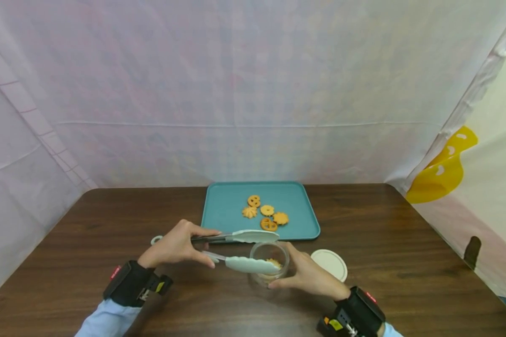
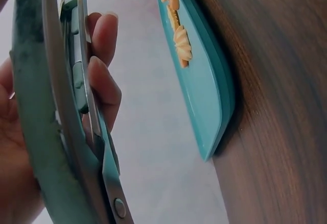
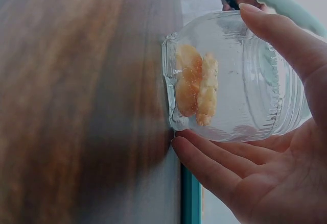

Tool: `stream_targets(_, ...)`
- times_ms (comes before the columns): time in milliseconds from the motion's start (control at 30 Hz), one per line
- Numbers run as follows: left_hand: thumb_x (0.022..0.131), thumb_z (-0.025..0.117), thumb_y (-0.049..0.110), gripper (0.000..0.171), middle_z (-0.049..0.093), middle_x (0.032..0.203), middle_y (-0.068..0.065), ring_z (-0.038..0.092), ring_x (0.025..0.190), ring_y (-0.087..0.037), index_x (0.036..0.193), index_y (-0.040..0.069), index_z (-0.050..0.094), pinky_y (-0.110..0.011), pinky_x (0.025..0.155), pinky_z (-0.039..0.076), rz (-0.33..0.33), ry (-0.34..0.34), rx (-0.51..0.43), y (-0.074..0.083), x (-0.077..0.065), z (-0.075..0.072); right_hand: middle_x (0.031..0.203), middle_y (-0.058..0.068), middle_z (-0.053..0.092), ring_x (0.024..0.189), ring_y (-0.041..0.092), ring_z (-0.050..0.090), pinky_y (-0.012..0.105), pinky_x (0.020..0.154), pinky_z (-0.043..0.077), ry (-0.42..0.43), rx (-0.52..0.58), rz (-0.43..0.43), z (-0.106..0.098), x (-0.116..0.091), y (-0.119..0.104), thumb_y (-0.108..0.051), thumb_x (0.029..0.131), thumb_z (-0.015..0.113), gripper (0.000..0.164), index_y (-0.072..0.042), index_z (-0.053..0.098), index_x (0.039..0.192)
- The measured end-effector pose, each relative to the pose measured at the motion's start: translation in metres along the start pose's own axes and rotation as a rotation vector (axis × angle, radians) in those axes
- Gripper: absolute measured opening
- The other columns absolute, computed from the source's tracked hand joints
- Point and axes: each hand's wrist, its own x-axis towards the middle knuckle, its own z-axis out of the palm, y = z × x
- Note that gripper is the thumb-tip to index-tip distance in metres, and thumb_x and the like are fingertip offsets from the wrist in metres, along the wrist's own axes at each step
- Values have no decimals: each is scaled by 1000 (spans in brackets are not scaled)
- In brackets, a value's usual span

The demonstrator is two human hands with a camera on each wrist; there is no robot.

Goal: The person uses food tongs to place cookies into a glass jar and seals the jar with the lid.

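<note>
My left hand (image 1: pixel 174 245) holds a pair of metal tongs (image 1: pixel 250 265) with pale green tips, their arms spread apart. One tip lies across the mouth of a clear jar (image 3: pixel 235 81), and the other is beyond its far rim, on the tray side. Thumb and fingers of my right hand (image 1: pixel 305 271) curl round the jar, which stands upright on the table. Inside, two cookies (image 3: pixel 190 81) lie stacked at the bottom. In the left wrist view, the green-edged tong arms (image 2: pixel 46 106) sit between my thumb and fingers.
Behind the jar, a teal tray (image 1: pixel 223 206) bears several cookies, among them a pretzel-shaped one (image 1: pixel 269 224) and a flower-shaped one (image 1: pixel 249 212). A round cream lid (image 1: pixel 330 265) lies right of the jar on the brown wooden table (image 1: pixel 383 243). Pale cloth (image 1: pixel 236 93) hangs behind the table.
</note>
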Motion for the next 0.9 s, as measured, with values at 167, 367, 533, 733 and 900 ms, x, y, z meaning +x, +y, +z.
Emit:
stream_targets(167,67,73,39,64,62,72,4,51,58,-5,118,4,58,-25,52,35,-51,41,3,5,0,0,118,3,56,106,18,53,37,85,42,-7,-3,35,0,0,0,-47,70,69,79,-19,32,133)
stream_targets(367,63,75,41,66,55,59,4,38,49,-7,116,4,60,-23,47,29,-179,190,79,-8,5,-1,122,6,53,109,19,52,39,87,41,-8,0,36,0,0,0,-48,70,70,84,-15,29,136)
stream_targets(533,62,79,36,66,51,50,2,33,45,-8,113,-2,60,-23,43,25,-266,304,174,-17,15,-1,121,2,54,109,16,52,37,87,41,0,10,30,-2,0,0,-48,68,71,84,-19,30,136)
stream_targets(733,58,82,34,68,45,44,1,31,47,-10,110,-5,61,-24,47,26,-358,336,298,-28,24,2,122,3,53,110,17,51,38,88,40,-10,29,29,-1,1,-1,-47,69,71,83,-19,30,135)
stream_targets(900,57,82,36,71,53,51,-4,28,50,-12,111,-5,60,-26,49,24,-421,289,305,-32,31,4,122,4,53,109,19,51,38,88,40,-10,32,29,0,0,0,-45,70,70,81,-18,30,135)
